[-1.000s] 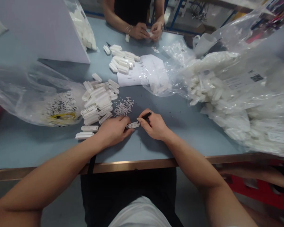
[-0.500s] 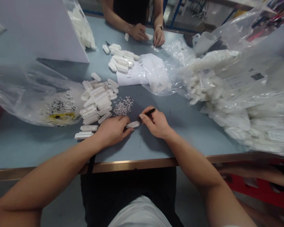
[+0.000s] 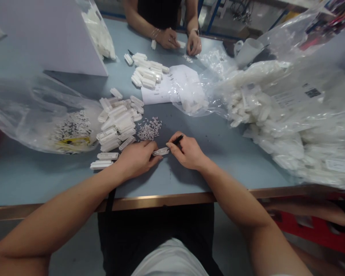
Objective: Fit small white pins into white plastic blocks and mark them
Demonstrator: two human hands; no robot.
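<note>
1. Blue-grey workbench point(image 3: 224, 161), brass-coloured front edge point(image 3: 161, 200). Far side: a co-worker's hand point(image 3: 194, 44) near a sorted batch of white plastic parts point(image 3: 146, 71).
2. Left hand point(image 3: 135, 159): fingers half curled, tips against the left end of a white slotted plastic housing point(image 3: 160, 151). Firm grip or just steadying: can't tell.
3. Right hand point(image 3: 186, 152): thumb and fingers pinched on a black pen point(image 3: 177, 140), rest of the hand partly closed.
4. Housing lies flat on the bench between both hands, just below a heap of tiny white pieces point(image 3: 149, 129).
5. Change: pen tip back down by the housing's right end, after being lifted clear half a second ago. Housing barely shifted.
6. Pen tip hidden by fingers, so contact with the housing can't be confirmed. Any marks on the housing are too small to read.
7. Left of the hands: loose pile of white housings point(image 3: 116, 124). Both sides: clear plastic bags point(image 3: 43, 115) and point(image 3: 290, 115), contents partly obscured by the film.
</note>
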